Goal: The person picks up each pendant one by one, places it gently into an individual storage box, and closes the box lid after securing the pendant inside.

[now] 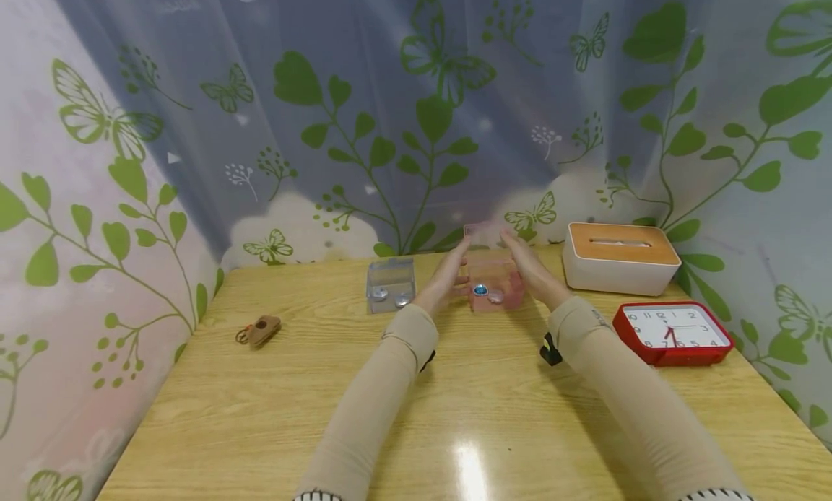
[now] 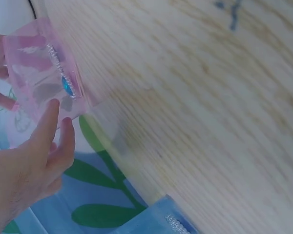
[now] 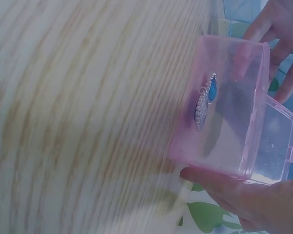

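A pink see-through plastic box [image 1: 484, 304] stands on the table between my two hands, its hinged lid [image 3: 282, 131] raised at the back. Inside lie sparkling jewelry pieces with rows of clear stones, one with a blue gem [image 1: 480, 289]. On the box's left side is my left hand [image 1: 448, 276], fingers extended; whether they touch the wall is unclear. My right hand [image 3: 249, 197] rests along the right wall with its fingers nearly straight. A bluish clear box [image 1: 391, 284] holding round silvery pieces stands left of my left hand.
To the right are a white tissue box [image 1: 617, 270] with a wooden top and a red-framed clock [image 1: 676, 335]. A small brown item with a cord [image 1: 263, 330] lies at the left. Behind the table [image 1: 273, 414] hangs a patterned curtain [image 1: 364, 68].
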Demonstrator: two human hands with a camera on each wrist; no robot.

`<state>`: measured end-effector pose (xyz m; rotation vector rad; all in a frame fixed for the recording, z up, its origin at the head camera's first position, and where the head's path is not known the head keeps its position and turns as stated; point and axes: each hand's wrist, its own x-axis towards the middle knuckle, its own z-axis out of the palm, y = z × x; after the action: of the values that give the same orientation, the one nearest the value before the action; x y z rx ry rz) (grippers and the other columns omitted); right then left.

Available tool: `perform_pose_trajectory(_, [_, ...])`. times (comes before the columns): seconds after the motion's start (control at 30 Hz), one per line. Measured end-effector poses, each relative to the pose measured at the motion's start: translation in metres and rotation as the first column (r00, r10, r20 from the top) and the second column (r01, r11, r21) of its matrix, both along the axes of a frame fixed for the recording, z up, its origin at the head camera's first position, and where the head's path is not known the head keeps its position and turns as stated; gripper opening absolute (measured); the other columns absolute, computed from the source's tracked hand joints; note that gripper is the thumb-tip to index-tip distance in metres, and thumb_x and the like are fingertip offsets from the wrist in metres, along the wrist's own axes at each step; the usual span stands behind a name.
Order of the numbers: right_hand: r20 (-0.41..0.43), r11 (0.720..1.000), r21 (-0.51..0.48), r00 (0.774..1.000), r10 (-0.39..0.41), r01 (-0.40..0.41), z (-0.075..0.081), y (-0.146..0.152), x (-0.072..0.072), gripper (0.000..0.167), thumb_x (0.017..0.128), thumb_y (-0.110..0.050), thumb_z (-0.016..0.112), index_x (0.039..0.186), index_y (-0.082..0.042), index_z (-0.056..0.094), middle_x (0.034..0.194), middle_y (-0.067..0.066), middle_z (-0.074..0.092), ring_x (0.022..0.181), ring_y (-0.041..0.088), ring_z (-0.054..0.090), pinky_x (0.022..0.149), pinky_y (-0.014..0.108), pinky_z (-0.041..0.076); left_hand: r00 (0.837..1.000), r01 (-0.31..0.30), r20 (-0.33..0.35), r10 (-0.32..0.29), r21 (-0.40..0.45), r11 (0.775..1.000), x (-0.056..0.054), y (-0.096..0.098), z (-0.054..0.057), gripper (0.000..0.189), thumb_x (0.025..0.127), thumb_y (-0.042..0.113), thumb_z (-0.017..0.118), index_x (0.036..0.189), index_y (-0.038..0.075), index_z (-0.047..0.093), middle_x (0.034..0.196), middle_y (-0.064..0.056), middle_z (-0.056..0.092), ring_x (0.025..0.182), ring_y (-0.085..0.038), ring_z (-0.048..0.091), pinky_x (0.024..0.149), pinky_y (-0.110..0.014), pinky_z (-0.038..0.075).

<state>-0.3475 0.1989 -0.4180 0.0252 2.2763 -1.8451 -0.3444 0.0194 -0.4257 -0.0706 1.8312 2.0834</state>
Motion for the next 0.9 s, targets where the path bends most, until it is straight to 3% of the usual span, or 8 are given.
perform_pose_trajectory(0.17, [-0.039, 0.998, 0.030, 0.998, -0.053, 0.054, -0.001, 0.001, 0.002, 0.084, 0.111, -0.057, 0.030, 0.167, 0.000, 0.007, 0.170, 0.030, 0.015, 0.158, 0.047, 0.018, 0.135, 0.061, 0.016, 1.000, -0.008, -0.008, 0.008, -0.005, 1.000, 0.002, 0.001, -0.001, 0.076, 0.105, 0.057, 0.050, 0.166, 0.015, 0.030, 0.170, -0.020, 0.026, 0.151, -0.052, 0.034, 0.123, -0.058, 0.043])
perform_pose_trajectory(0.27, [-0.081, 0.994, 0.043, 0.992, -0.099, 0.103, -0.002, 0.002, 0.004, 0.083, 0.111, -0.058, 0.031, 0.161, 0.007, 0.020, 0.145, 0.029, 0.038, 0.146, 0.047, 0.032, 0.131, 0.060, 0.027, 0.999, -0.014, -0.050, 0.011, -0.046, 0.999, 0.004, 0.000, 0.000, 0.076, 0.105, 0.057, 0.050, 0.163, 0.012, 0.032, 0.165, -0.021, 0.032, 0.150, -0.051, 0.036, 0.121, -0.060, 0.045])
perform_pose_trajectory(0.37, [-0.109, 0.991, 0.046, 0.986, -0.123, 0.129, -0.002, 0.004, 0.006, 0.082, 0.109, -0.063, 0.032, 0.150, 0.008, 0.031, 0.119, 0.015, 0.042, 0.140, 0.047, 0.039, 0.130, 0.060, 0.030, 0.991, -0.034, -0.129, 0.017, -0.130, 0.991, 0.008, -0.001, 0.001, 0.072, 0.106, 0.058, 0.049, 0.156, 0.007, 0.038, 0.157, -0.022, 0.042, 0.149, -0.050, 0.040, 0.122, -0.062, 0.043])
perform_pose_trajectory(0.47, [-0.118, 0.988, 0.087, 0.986, -0.113, 0.124, -0.001, 0.007, 0.010, 0.084, 0.108, -0.066, 0.030, 0.146, 0.008, 0.034, 0.123, 0.021, 0.049, 0.147, 0.051, 0.041, 0.131, 0.061, 0.030, 0.978, -0.076, -0.206, 0.031, -0.212, 0.974, 0.011, 0.000, 0.003, 0.068, 0.106, 0.057, 0.047, 0.148, 0.003, 0.046, 0.146, -0.021, 0.051, 0.144, -0.047, 0.046, 0.122, -0.062, 0.042])
perform_pose_trajectory(0.57, [-0.110, 0.983, 0.157, 0.991, -0.082, 0.099, 0.001, 0.011, 0.012, 0.084, 0.109, -0.067, 0.025, 0.147, 0.007, 0.036, 0.144, 0.032, 0.049, 0.151, 0.051, 0.041, 0.103, 0.046, 0.055, 0.972, -0.112, -0.229, 0.052, -0.259, 0.959, 0.012, 0.000, 0.003, 0.065, 0.106, 0.058, 0.047, 0.142, 0.004, 0.051, 0.143, -0.021, 0.056, 0.139, -0.043, 0.051, 0.120, -0.057, 0.045])
perform_pose_trajectory(0.7, [-0.072, 0.981, 0.188, 0.997, -0.031, 0.044, 0.006, 0.016, 0.013, 0.081, 0.110, -0.064, 0.023, 0.152, 0.005, 0.034, 0.154, 0.034, 0.044, 0.153, 0.049, 0.040, 0.098, 0.047, 0.056, 0.968, -0.138, -0.244, 0.056, -0.332, 0.933, 0.014, 0.000, 0.004, 0.064, 0.105, 0.061, 0.048, 0.138, 0.006, 0.054, 0.138, -0.019, 0.059, 0.120, -0.034, 0.059, 0.109, -0.051, 0.054])
perform_pose_trajectory(0.8, [-0.048, 0.983, 0.181, 0.999, 0.016, -0.008, 0.009, 0.019, 0.014, 0.076, 0.112, -0.056, 0.023, 0.159, 0.005, 0.026, 0.158, 0.037, 0.040, 0.154, 0.051, 0.036, 0.125, 0.072, 0.032, 0.964, -0.144, -0.263, 0.045, -0.371, 0.917, 0.017, 0.000, 0.006, 0.061, 0.106, 0.059, 0.048, 0.134, 0.005, 0.055, 0.132, -0.018, 0.061, 0.108, -0.031, 0.059, 0.104, -0.051, 0.055])
perform_pose_trajectory(0.9, [-0.039, 0.977, 0.199, 0.996, 0.083, -0.074, 0.011, 0.024, 0.013, 0.070, 0.114, -0.047, 0.024, 0.163, 0.003, 0.023, 0.161, 0.039, 0.036, 0.156, 0.052, 0.032, 0.129, 0.070, 0.025, 0.960, -0.139, -0.279, 0.019, -0.419, 0.897, 0.018, -0.002, 0.008, 0.057, 0.107, 0.057, 0.047, 0.133, 0.007, 0.056, 0.135, -0.018, 0.062, 0.116, -0.032, 0.061, 0.108, -0.051, 0.054])
